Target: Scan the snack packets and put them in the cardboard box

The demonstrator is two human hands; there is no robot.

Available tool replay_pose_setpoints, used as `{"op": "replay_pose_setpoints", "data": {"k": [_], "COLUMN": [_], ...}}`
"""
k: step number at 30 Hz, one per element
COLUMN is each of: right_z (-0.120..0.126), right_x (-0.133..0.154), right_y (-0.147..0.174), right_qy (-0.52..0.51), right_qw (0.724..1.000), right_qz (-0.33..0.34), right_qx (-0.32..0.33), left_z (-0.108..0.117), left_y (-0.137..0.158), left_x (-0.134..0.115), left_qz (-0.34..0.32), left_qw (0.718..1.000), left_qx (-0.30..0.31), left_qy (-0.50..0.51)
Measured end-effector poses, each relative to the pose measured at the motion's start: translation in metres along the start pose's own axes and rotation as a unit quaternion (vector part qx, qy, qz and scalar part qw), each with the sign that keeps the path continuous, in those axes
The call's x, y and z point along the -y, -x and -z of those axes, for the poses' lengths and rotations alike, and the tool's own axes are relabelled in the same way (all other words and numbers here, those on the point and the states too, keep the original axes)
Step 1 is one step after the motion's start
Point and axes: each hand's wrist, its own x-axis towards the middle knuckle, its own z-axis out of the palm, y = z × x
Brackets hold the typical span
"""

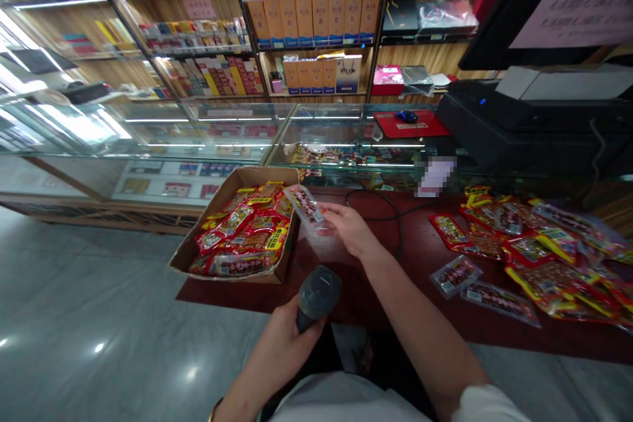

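Observation:
My left hand (288, 337) is wrapped round the handle of a dark barcode scanner (320, 291), which is raised near the table's front edge. Between the fingers of my right hand (347, 227) is a clear snack packet (305, 206) with a dark printed label. That packet is at the right rim of an open cardboard box (291, 262); whether it touches the rim I cannot tell. Inside the box lie several red and yellow snack packets (247, 224). On the right of the table, a loose pile of similar packets (539, 257) spreads out, with two clear packets (499, 303) in front.
The dark red table (366, 290) carries a black cable (399, 231). Behind it stands a glass display counter (326, 122) with a mouse (406, 117) on a red mat (430, 125). A monitor (568, 0) and a black machine (534, 125) are at the right.

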Motion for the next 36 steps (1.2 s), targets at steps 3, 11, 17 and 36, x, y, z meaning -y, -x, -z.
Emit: {"op": "replay_pose_setpoints", "data": {"k": [3,11,17,36], "right_z": [-0.043,0.092,0.235,0.12], "right_x": [0.006,-0.01,-0.007,-0.019], "right_y": [-0.02,0.065,0.16,0.089], "right_qy": [0.071,0.416,0.684,0.483], "right_qw": [0.996,0.892,0.703,0.852], "right_qz": [0.004,0.105,-0.025,0.147], "right_qx": [0.046,-0.141,-0.194,-0.136], "left_z": [-0.001,-0.007,-0.015,-0.013], "left_y": [0.001,-0.008,-0.019,-0.01], "left_x": [0.004,0.015,0.002,-0.007], "left_qz": [0.012,0.043,0.028,0.037], "left_qw": [1.0,0.998,0.997,0.999], "left_qx": [-0.003,0.034,0.068,0.033], "left_qy": [0.006,0.014,0.007,0.017]}}
